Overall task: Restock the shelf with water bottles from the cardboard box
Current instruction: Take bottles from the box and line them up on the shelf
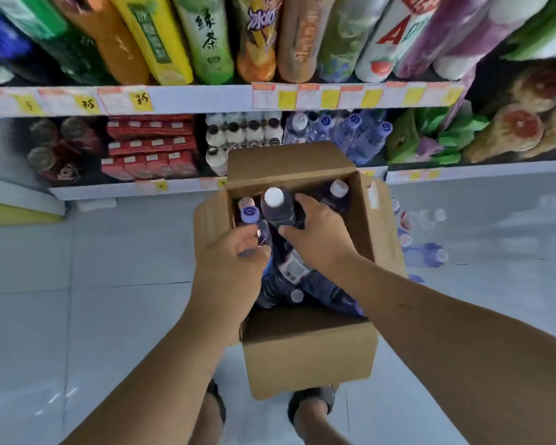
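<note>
An open cardboard box (309, 351) stands on the floor below me, holding several clear water bottles with pale caps. My right hand (318, 232) grips an upright white-capped bottle (278, 208) by its neck and shoulder, near the box's far end. My left hand (231, 264) is curled around a second bottle (254, 226) with a purple cap, at the box's left wall. More bottles (289, 284) lie on their sides deeper in the box. The low shelf (337, 136) just behind the box holds matching water bottles.
Loose water bottles (426, 252) lie on the floor right of the box. The low shelf also carries white drink bottles (238, 136), red cartons (151, 149) and dark cans (58, 149). The upper shelf (206, 97) with large colourful bottles overhangs. My feet (312, 403) stand by the box's near side.
</note>
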